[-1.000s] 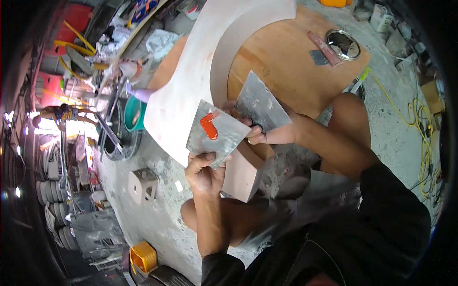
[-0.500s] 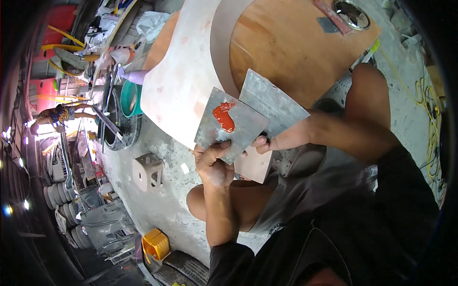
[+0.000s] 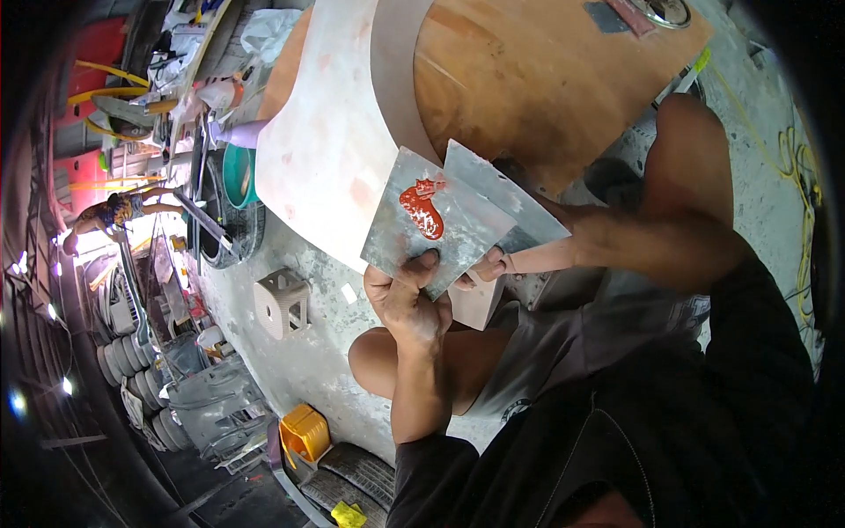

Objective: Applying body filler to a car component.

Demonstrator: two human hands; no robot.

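My left hand (image 3: 410, 295) is closed on the lower edge of a flat grey metal plate (image 3: 471, 216), thumb on top. A blob of glossy red paste (image 3: 424, 211) lies on that plate. In my right hand (image 3: 532, 257) is a second grey metal sheet (image 3: 497, 176), gripped near its lower edge; its lower left part passes behind the first plate. Past both plates stands a curved, whitish car body panel (image 3: 321, 132) with pale reddish patches. Below the plates, a pale flat piece (image 3: 476, 304) shows between my legs.
A brown board (image 3: 502, 88) extends behind the panel, with a grey plate (image 3: 607, 17) and a reddish bar (image 3: 632, 16) on it. To the left are a green bucket (image 3: 239, 176), a tyre (image 3: 207, 246) and a stool (image 3: 282, 304). Another person (image 3: 110, 214) is far left.
The right-hand sheet has slid farther behind the left-hand plate, and its edge now lies flatter. The red paste looks slightly more spread. The view has shifted a little.
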